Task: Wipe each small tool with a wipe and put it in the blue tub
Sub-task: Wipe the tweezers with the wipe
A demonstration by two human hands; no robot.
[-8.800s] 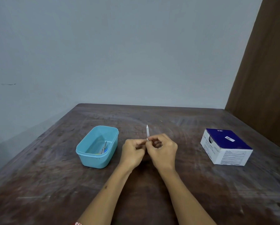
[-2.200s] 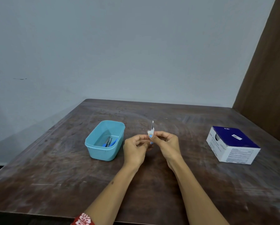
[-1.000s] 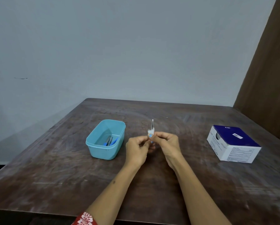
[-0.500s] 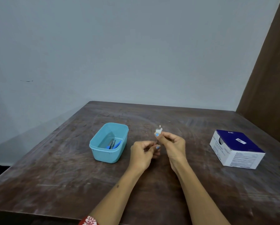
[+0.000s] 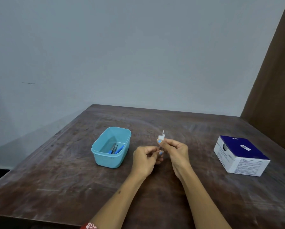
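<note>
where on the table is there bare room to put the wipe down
Bare wood lies between the light blue plastic tub and the table's left edge, between the right hand and the blue and white cardboard box, and along the far edge by the wall. It is tightest between the tub and the left hand.

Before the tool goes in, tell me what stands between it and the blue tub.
Nothing visible does. The small tool, pinched in a wipe by the right hand, is just right of the blue tub, with only bare table between. The left hand sits nearer the camera.
</note>
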